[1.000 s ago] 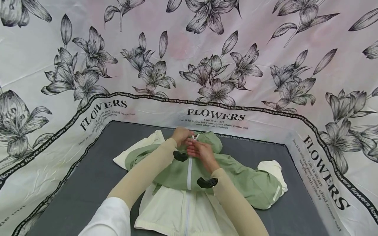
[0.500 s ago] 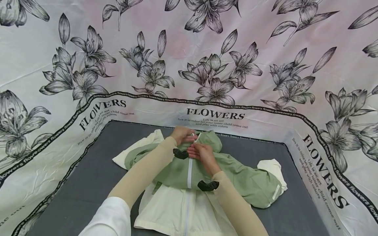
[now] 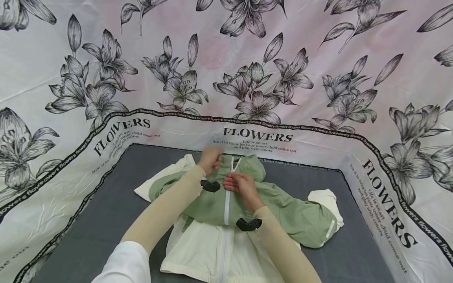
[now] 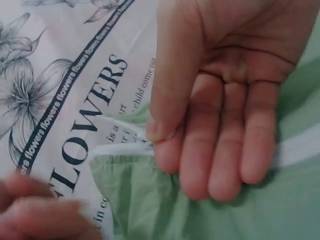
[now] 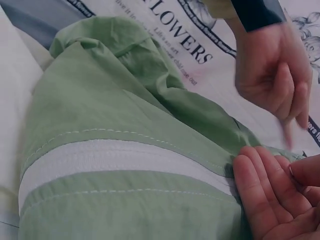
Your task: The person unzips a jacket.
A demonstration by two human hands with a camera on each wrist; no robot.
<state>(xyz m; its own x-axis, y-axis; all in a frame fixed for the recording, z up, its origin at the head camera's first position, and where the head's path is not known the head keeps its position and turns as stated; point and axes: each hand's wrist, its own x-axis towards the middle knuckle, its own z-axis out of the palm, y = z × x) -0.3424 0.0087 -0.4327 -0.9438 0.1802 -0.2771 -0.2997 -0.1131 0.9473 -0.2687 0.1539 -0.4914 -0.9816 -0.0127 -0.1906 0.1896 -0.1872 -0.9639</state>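
I read this as a small cloth-walled booth — whether inside a home or a studio, I can't tell from my end. Creased pale cloth, printed with black line-drawn lilies and the repeated word FLOWERS, rises behind the dark grey counter and along its left and right sides, filling my head view above it. On that counter a green-and-cream zip-up jacket lies spread out — everyday clothing that would suit a home, though it settles nothing.
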